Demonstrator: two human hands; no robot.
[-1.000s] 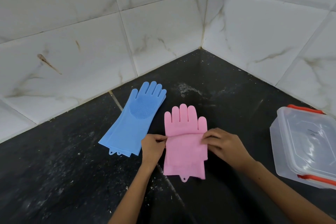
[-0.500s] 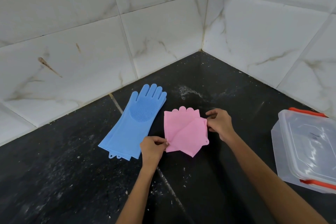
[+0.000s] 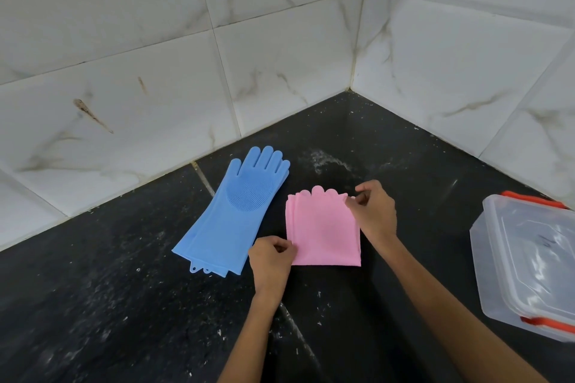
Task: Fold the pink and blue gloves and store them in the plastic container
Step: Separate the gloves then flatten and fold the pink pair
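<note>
The soft pink rubber glove (image 3: 323,232) lies folded in half on the black table (image 3: 124,305), pinched by the left hand (image 3: 271,261) and right hand (image 3: 375,211), while the long blue rubber glove (image 3: 231,216) lies flat and the clear plastic container (image 3: 525,261) has its lid on.

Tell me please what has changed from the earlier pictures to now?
The pink glove was folded in half: its cuff end was brought up over the fingers, so only the fingertips show. The right hand moved away from the person to the glove's far right corner, still pinching it. The left hand stayed gripping the near left edge. The blue glove and the plastic container stayed in place.
</note>
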